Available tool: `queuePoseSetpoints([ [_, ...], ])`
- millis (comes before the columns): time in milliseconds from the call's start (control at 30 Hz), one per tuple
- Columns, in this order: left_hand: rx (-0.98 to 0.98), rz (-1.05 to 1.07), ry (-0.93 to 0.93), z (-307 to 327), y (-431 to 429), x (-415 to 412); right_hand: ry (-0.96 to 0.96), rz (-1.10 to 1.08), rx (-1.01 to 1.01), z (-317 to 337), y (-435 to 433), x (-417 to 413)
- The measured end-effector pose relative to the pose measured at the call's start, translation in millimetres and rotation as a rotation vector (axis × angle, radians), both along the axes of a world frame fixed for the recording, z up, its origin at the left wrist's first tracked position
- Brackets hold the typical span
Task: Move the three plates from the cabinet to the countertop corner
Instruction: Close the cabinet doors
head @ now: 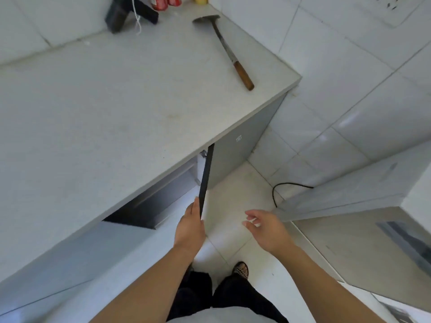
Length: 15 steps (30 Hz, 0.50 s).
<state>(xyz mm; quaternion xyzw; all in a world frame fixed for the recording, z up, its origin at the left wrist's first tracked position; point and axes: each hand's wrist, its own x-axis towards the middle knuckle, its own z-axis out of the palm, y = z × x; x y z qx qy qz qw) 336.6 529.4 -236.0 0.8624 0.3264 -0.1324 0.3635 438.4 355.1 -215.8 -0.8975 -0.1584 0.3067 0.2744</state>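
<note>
A grey cabinet door point(206, 173) under the countertop point(116, 101) stands swung out, seen edge-on. My left hand point(190, 226) holds the door's free edge, fingers wrapped round it. My right hand point(263, 226) hovers to the right of the door over the floor, fingers relaxed and holding nothing. The cabinet opening point(158, 201) is dark; no plates show inside it from here. The countertop corner point(286, 80) lies at the upper right of the counter.
A spatula with a wooden handle point(231, 57) lies near the countertop corner. A black object point(119, 15), red cans point(163, 1) and a yellow item stand at the back. A black cable point(279, 187) lies on the floor by a white appliance point(349, 190).
</note>
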Motion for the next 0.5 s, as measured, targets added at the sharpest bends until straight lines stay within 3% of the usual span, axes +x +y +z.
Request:
queuePoseSetpoints([
  [267,0.084,0.169,0.081,6,49,-28,-0.091,0.424,0.049,9,94,26],
  [500,0.092,0.329,0.138,7,35,-21,-0.164,0.907,0.012,14,154,47],
])
